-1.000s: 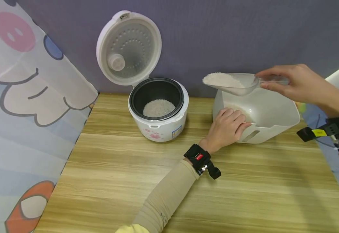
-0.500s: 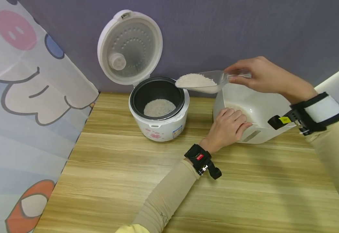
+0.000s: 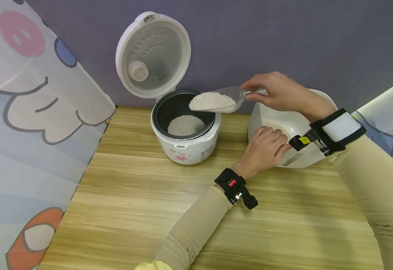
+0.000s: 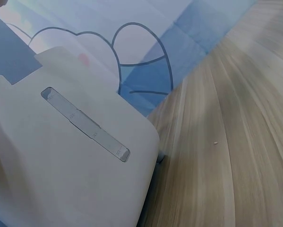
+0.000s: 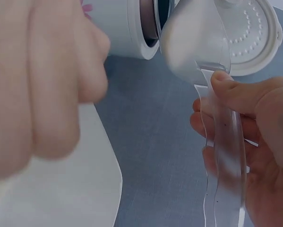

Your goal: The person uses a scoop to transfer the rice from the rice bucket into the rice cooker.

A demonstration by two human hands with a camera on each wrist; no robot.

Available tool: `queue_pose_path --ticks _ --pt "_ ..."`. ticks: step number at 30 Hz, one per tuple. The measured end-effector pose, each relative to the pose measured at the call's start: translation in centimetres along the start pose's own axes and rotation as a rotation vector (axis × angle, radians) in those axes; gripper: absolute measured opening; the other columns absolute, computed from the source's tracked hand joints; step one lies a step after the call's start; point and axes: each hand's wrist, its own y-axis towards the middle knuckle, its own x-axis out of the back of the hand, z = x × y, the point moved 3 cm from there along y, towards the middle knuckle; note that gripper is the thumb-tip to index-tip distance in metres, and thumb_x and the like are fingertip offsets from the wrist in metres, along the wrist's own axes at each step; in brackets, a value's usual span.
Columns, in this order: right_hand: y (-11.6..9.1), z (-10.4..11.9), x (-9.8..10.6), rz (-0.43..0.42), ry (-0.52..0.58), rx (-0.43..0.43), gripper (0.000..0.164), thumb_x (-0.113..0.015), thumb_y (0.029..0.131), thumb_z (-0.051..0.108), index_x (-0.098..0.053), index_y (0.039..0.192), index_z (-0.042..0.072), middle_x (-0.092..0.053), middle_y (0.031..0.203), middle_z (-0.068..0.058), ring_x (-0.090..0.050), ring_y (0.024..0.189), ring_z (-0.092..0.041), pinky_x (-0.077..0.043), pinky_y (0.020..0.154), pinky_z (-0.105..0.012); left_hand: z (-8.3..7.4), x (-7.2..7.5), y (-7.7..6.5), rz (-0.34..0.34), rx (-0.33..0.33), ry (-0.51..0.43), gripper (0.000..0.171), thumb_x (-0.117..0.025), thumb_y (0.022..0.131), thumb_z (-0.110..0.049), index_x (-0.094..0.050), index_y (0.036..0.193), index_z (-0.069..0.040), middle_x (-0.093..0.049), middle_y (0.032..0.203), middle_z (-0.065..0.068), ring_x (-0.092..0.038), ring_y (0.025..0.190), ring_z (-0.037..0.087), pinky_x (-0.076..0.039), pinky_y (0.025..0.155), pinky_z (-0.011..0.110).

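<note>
My right hand (image 3: 274, 91) grips the handle of a clear plastic scoop (image 3: 237, 98) heaped with white rice (image 3: 211, 101). The scoop's front end hangs over the right rim of a white rice cooker (image 3: 189, 152), whose dark inner pot (image 3: 169, 108) holds a layer of rice (image 3: 185, 125). Fingers and thumb wrap the clear handle (image 5: 224, 156) in the right wrist view. My left hand (image 3: 263, 150) grips the near rim of a white rice bin (image 3: 296, 159), fingers over the edge. The right forearm hides part of the bin. In the left wrist view the bin's wall shows a clear measuring window (image 4: 87, 125).
The cooker's round lid (image 3: 154, 56) stands raised at the back. A dark grey wall (image 3: 250, 37) rises behind the wooden table (image 3: 142, 202). Cartoon-printed cloth (image 3: 31, 101) hangs along the left side. A single grain (image 4: 216, 142) lies on the table beside the bin.
My right hand has carried the rice-filled scoop leftward from above the bin to over the cooker's right rim. My left hand has stayed on the bin's rim.
</note>
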Motion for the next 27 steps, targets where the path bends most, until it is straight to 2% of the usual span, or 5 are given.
queue_pose_path --ticks 5,12,18,27 --pt "0.4 0.5 -0.4 -0.003 -0.031 0.003 0.028 -0.066 0.101 0.008 -0.068 0.127 -0.002 -0.072 0.117 -0.018 -0.069 0.091 -0.032 -0.050 0.074 -0.048 -0.2 0.0 0.1 0.030 0.006 0.009 0.026 -0.052 0.106 -0.038 -0.074 0.105 -0.023 -0.071 0.106 -0.012 -0.062 0.102 0.010 -0.040 0.103 0.027" --pt "1.1 1.0 -0.4 -0.016 -0.071 -0.011 0.030 -0.067 0.100 0.008 -0.068 0.128 -0.002 -0.070 0.120 -0.021 -0.068 0.089 -0.036 -0.047 0.085 -0.060 -0.2 0.0 0.0 0.015 0.017 0.013 0.027 -0.052 0.107 -0.038 -0.074 0.104 -0.023 -0.072 0.108 -0.012 -0.063 0.103 0.010 -0.040 0.103 0.027" --pt "1.4 1.2 -0.4 -0.045 -0.145 -0.001 0.030 -0.069 0.099 0.007 -0.069 0.127 -0.001 -0.071 0.118 -0.021 -0.066 0.097 -0.040 -0.042 0.081 -0.055 -0.2 0.0 0.1 0.021 0.031 0.018 0.027 -0.051 0.106 -0.037 -0.073 0.102 -0.023 -0.071 0.107 -0.012 -0.062 0.103 0.010 -0.040 0.103 0.027" --pt "1.6 1.2 -0.6 -0.069 -0.195 0.006 0.030 -0.069 0.098 0.007 -0.069 0.127 -0.001 -0.070 0.120 -0.021 -0.065 0.106 -0.042 -0.042 0.091 -0.062 -0.2 0.1 0.1 0.044 0.033 0.016 0.026 -0.050 0.105 -0.036 -0.071 0.101 -0.022 -0.069 0.106 -0.011 -0.062 0.102 0.010 -0.039 0.104 0.028"
